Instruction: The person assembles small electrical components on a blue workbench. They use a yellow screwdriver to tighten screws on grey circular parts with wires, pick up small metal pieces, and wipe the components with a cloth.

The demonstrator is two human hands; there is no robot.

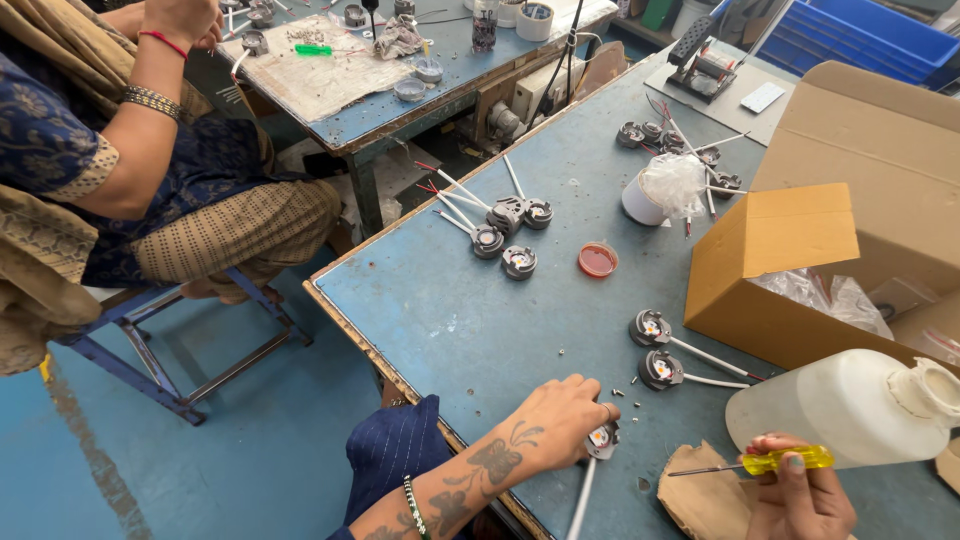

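I see the left hand point(562, 420) closed on a small round grey lamp holder with a white cable point(601, 439), just in front of the brown cardboard box point(770, 270). The right hand point(797, 490) is clamped on a yellow-handled screwdriver point(760, 463), near the white plastic jug point(850, 405).

open brown carton point(790, 270) | table right || larger brown carton point(880, 160) | behind it
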